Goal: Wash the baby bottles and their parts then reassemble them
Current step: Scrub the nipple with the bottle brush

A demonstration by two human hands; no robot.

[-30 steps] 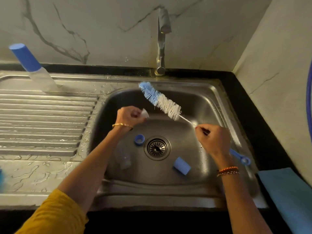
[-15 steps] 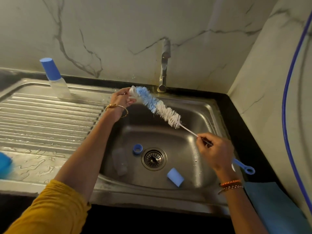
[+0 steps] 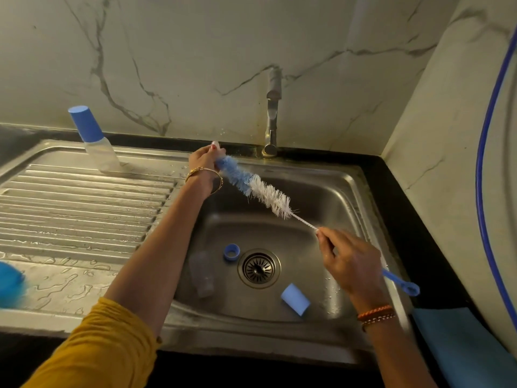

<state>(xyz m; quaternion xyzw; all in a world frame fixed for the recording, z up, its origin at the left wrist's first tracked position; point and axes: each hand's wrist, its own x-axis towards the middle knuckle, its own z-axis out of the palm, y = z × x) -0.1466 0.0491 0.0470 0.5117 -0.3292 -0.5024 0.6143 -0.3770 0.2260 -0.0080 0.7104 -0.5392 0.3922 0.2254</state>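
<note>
Marble-veined wall panels back a stainless-steel sink at the centre of the frame, its ribbed draining board wet and stretching to the left. A person's right hand, at lower right, curls its fingers round the wire stem and blue handle of a bottle brush, whose blue-and-white bristles slant up toward the upper left. The left hand, reaching to the sink's far rim just left of the tap, pinches a small pale part at the brush's blue tip; what that part is cannot be told. Down in the basin, a blue ring lies just left of the drain, a clear bottle body lies on its side left of the ring, and a blue cap lies on its side at the near right of the drain. At upper left, an assembled bottle with a blue cap stands upright on the back edge of the draining board. A blurred blue object sits at the frame's left edge, and a blue cloth lies on the dark counter at lower right. A blue hose curves down the right side.
</note>
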